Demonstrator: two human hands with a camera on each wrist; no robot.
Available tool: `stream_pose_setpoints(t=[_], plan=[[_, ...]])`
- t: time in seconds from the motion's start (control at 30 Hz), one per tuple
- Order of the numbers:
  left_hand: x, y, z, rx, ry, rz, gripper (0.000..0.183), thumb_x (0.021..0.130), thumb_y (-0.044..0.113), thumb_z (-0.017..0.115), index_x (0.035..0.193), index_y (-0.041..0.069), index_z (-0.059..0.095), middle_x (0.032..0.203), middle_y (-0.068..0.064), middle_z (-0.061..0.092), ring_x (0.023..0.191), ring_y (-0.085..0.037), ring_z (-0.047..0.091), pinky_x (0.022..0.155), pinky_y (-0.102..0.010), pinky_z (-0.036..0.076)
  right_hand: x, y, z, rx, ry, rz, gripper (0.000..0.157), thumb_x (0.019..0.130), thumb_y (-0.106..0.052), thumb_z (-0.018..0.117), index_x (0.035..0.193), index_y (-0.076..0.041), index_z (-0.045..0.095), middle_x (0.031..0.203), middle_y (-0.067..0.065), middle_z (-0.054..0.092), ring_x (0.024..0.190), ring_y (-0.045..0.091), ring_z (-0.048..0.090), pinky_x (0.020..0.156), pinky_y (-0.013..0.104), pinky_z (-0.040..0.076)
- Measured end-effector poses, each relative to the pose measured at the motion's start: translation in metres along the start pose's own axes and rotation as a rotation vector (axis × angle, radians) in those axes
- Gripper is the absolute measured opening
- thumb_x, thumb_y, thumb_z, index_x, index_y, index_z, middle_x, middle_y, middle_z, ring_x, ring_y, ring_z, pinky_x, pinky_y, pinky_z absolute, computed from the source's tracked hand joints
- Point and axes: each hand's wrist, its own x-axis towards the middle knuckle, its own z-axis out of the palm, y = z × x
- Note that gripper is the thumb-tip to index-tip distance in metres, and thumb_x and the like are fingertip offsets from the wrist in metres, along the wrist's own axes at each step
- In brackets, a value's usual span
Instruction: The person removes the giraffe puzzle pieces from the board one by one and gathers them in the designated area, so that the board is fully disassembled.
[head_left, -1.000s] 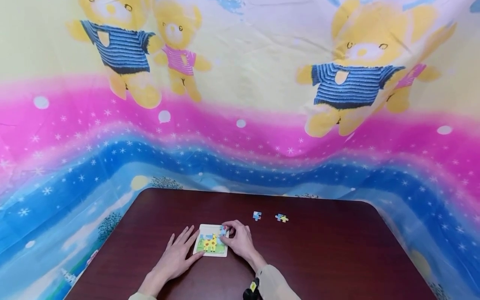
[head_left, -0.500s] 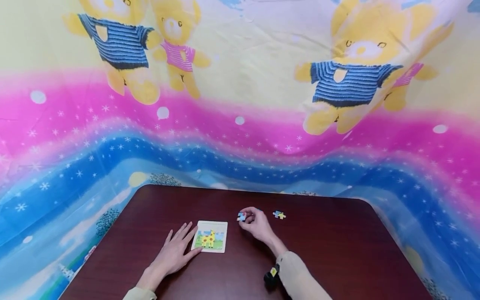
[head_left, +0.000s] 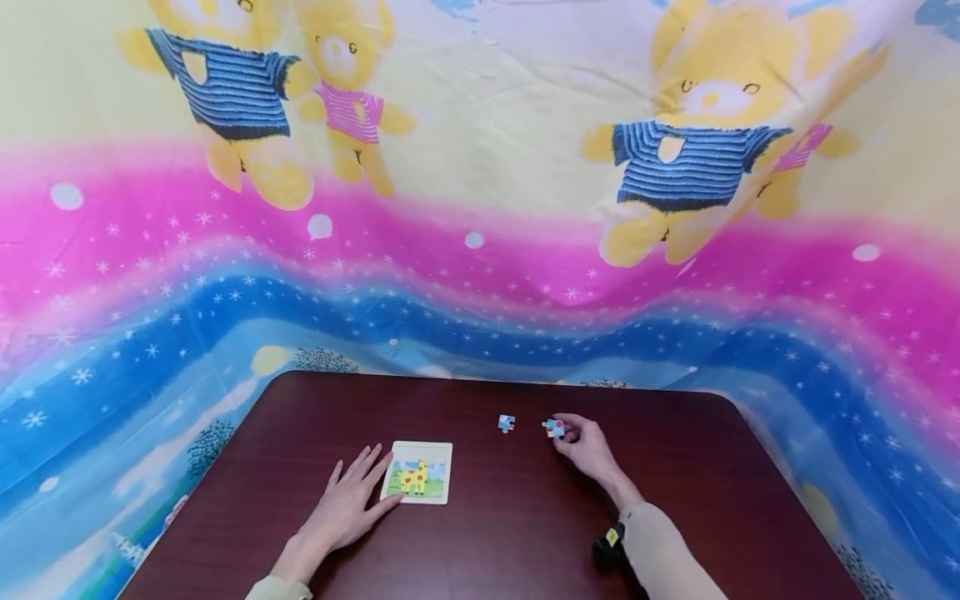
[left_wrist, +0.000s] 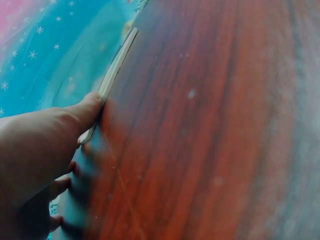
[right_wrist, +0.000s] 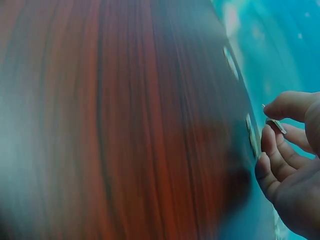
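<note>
A square puzzle board [head_left: 417,473] with a giraffe picture in a pale frame lies on the table. My left hand [head_left: 343,502] rests beside it with fingers spread, the thumb touching its near left corner. In the left wrist view, the thumb [left_wrist: 86,110] lies against the board's edge [left_wrist: 116,65]. My right hand [head_left: 590,450], at the far right of the board, pinches a puzzle piece [head_left: 556,428] with a red spot. The held puzzle piece [right_wrist: 276,125] shows edge-on in the right wrist view. Beneath it, another puzzle piece [right_wrist: 251,136] lies on the table, mostly hidden in the head view.
A small blue puzzle piece [head_left: 506,423] lies to the left of my right hand. The dark wooden table [head_left: 495,542] reaches to a printed bear curtain [head_left: 480,317] at the back. A black wrist device [head_left: 608,547] sits at the right sleeve.
My right hand has lifted the red-spotted puzzle piece from the board's top right corner and carried it right, past the blue piece, to the farther piece. The left hand stays by the board.
</note>
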Motion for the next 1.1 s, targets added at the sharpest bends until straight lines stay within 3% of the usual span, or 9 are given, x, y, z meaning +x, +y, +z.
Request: stream_pose_setpoints(t=[0.3,0.53,0.77,0.97,1.1], plan=[[-0.001,-0.001,0.001,0.004,0.009,0.005,0.079,0.104,0.054,0.069,0.166,0.010,0.049,0.174,-0.021,0.044,0.165,-0.044,0.037,0.128,-0.078,0.026,-0.006,0.026,-0.040,-0.134,0.047,0.054,0.052,0.100,0.004,0.069,0.151,0.010,0.059,0.118,0.025,0.071,0.083,0.016,0.059,0.070,0.025,0.048],[-0.001,0.000,0.000,-0.002,0.001,0.001,0.079,0.104,0.054,0.069,0.167,0.010,0.049,0.175,-0.020,0.043,0.165,-0.044,0.036,0.129,-0.078,0.025,-0.011,0.039,-0.060,-0.222,0.039,0.077,0.053,0.100,0.003,0.069,0.151,0.012,0.058,0.115,0.023,0.069,0.085,0.020,0.058,0.072,0.027,0.047],[0.001,0.000,0.000,-0.013,-0.012,-0.003,0.080,0.105,0.056,0.068,0.168,0.011,0.047,0.176,-0.019,0.042,0.166,-0.044,0.035,0.129,-0.078,0.024,-0.013,0.043,-0.064,-0.288,0.023,0.063,0.051,0.100,0.001,0.071,0.149,0.012,0.060,0.135,0.033,0.056,0.097,0.027,0.061,0.081,0.037,0.052],[0.001,-0.001,-0.001,-0.013,-0.004,0.005,0.080,0.105,0.055,0.069,0.167,0.010,0.048,0.175,-0.020,0.042,0.166,-0.044,0.035,0.129,-0.079,0.024,-0.012,0.039,-0.061,-0.303,0.046,0.038,0.056,0.100,-0.001,0.073,0.152,0.010,0.057,0.134,0.032,0.055,0.100,0.031,0.060,0.082,0.037,0.051],[0.000,-0.002,-0.001,-0.008,-0.006,0.004,0.079,0.105,0.055,0.068,0.167,0.010,0.048,0.176,-0.020,0.042,0.166,-0.044,0.035,0.129,-0.078,0.024,-0.013,0.023,-0.047,-0.297,0.085,0.000,0.053,0.101,-0.002,0.073,0.151,0.007,0.059,0.130,0.029,0.058,0.102,0.031,0.061,0.085,0.040,0.053]])
